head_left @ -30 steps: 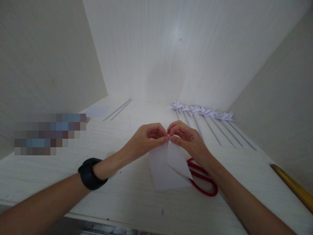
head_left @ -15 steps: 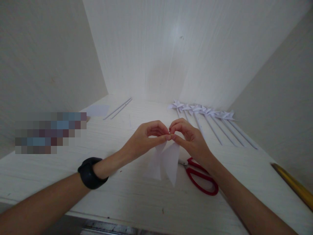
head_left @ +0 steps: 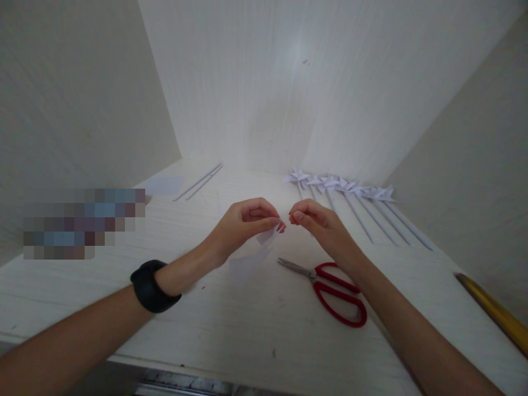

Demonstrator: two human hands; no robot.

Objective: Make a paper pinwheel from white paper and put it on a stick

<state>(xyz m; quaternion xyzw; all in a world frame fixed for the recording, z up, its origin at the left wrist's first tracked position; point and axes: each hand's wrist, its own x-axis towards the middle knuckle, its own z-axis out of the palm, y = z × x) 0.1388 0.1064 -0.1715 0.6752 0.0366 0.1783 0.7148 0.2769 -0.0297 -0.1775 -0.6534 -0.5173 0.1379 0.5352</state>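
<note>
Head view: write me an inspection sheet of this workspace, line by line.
Surface: white tabletop with a few small dark specks.
Job's things: motion-blurred paper in the left hand; red-handled scissors lying by the right forearm; paper pinwheels on sticks in a row, back right; two loose sticks and a flat paper sheet, back left.
Clutter: gold-coloured object at the right edge; pixelated patch at left, contents unreadable.
Hands: left pinches the paper; right hand apart from it, fingertips together, any small item hidden.
Cables: nothing seen.
Surroundings: pale back wall and side walls.
</note>
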